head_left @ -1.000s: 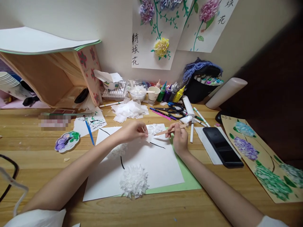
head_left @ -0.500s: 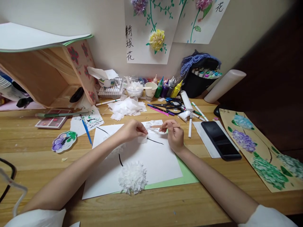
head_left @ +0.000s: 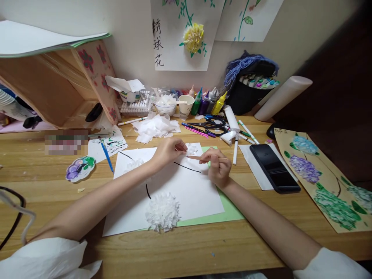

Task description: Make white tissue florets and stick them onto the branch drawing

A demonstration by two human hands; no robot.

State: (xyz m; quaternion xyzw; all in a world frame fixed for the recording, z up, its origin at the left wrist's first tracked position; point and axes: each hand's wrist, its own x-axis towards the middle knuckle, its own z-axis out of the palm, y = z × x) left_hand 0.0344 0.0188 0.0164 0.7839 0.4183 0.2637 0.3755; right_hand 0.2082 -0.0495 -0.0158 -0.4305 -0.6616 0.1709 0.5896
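A thin wooden craft stick is in my right hand, with its tip pointing left towards my other fingers. My left hand is closed in a pinch beside the far right ruffled white paper flower; what lies between its fingertips is hidden. Under both hands is a white sheet with black painted stem lines. A large ruffled white flower sits at its near edge. My left forearm partly covers another white flower.
Behind the sheet lie a heap of white paper pieces and black-handled scissors. Paint bottles and a paper cup stand by the wall. A phone lies right; a paint palette and blue brush lie left.
My left hand has moved slightly right and away from me, to the far right flower. The white paper piece seen below its fingers earlier no longer shows there. The view has shifted slightly.
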